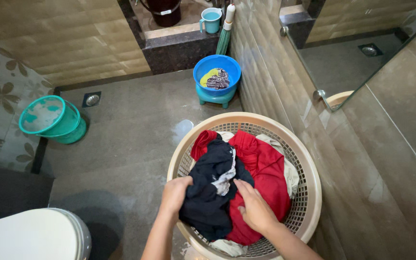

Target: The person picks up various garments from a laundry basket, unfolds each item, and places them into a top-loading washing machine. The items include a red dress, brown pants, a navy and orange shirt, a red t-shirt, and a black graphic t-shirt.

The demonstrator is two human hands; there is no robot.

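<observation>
A round beige laundry basket [309, 183] with a mesh wall stands on the bathroom floor against the tiled wall. It holds a red garment [266, 168], a dark navy garment [208, 202] and pale cloth underneath. My left hand [174, 195] grips the left edge of the navy garment. My right hand [255, 208] rests on the clothes where the navy and red cloth meet, fingers closed into the fabric.
A blue basin [203, 70] with yellow and checked cloth sits on a teal stool by the wall. A teal bucket [49, 120] lies tilted at left near a floor drain [92, 99]. A white toilet lid [30, 236] is at bottom left. The floor has a wet patch [181, 130].
</observation>
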